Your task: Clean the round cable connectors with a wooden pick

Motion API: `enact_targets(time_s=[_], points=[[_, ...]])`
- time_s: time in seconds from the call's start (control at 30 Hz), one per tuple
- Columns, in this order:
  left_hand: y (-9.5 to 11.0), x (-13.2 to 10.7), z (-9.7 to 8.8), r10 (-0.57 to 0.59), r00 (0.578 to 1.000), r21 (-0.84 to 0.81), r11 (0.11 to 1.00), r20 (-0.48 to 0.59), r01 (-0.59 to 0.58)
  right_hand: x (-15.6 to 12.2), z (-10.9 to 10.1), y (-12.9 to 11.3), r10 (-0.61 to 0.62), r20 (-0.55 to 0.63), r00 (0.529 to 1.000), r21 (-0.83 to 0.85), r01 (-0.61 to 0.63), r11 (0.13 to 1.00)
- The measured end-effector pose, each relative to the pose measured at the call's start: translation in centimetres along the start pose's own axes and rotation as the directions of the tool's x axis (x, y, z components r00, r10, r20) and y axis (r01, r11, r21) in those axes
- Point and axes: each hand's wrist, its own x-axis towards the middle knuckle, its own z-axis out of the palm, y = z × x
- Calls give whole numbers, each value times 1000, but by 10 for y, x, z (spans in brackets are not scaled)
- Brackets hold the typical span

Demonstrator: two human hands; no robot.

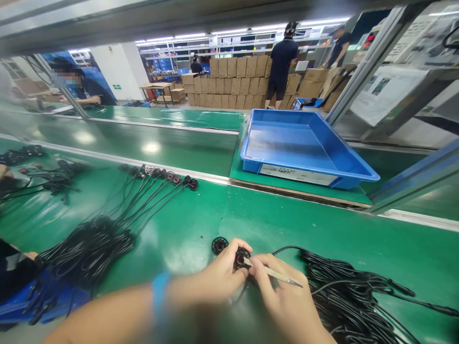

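Observation:
My left hand point(229, 265) has its fingers closed around a small black round part with a red centre point(242, 257). In my right hand point(278, 282) is a thin pale stick with a dark pointed end point(279, 275). Its blunt end reaches the red centre of the part. A second black ring-shaped part point(219, 245) lies on the green bench just left of my left fingertips. To the right of my right hand rests a heap of coiled black cables point(344, 286), and one cable curves from it toward my hands.
Beyond my hands stands a blue tray point(297, 138) on a raised green board. On the left lies a bundle of black cables point(96, 243) with round heads. A co-worker's hand point(6, 173) shows at the left edge. Metal posts point(369, 62) frame the bench point(179, 220).

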Motion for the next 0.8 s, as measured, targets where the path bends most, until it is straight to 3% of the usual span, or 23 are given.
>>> enact_targets(time_s=[0.1, 0.27, 0.37, 0.43, 0.5, 0.57, 0.63, 0.7, 0.8], points=[[4, -1, 1, 25, 999, -52, 998, 21, -24, 2, -7, -1, 84, -6, 996, 74, -83, 994], [10, -2, 1, -6, 999, -26, 1000, 40, 7, 7, -28, 7, 222, -186, 957, 114, -204, 972], [13, -2, -2, -19, 999, 215, 976, 26, 13, 18, -36, 21, 339, -132, 931, -129, -356, 926], [19, -3, -6, 62, 998, 469, 881, 13, -61, 29, -37, 31, 424, -80, 902, -361, -423, 831], [25, -4, -11, 142, 989, 678, 723, 40, -131, 41, -38, 39, 485, -78, 871, -448, -465, 763], [30, -6, -15, 160, 984, 787, 595, 81, -162, 50, -43, 41, 520, -82, 850, -473, -493, 730], [34, -9, -19, 169, 980, 827, 533, 105, -180, 52, -55, 37, 522, -85, 849, -474, -495, 728], [36, -11, -21, 188, 976, 838, 509, 114, -196, 40, -71, 28, 500, -78, 862, -456, -477, 751], [37, -14, -25, 229, 969, 853, 486, 87, -192, -6, -97, 11, 453, -94, 887, -359, -455, 815]])
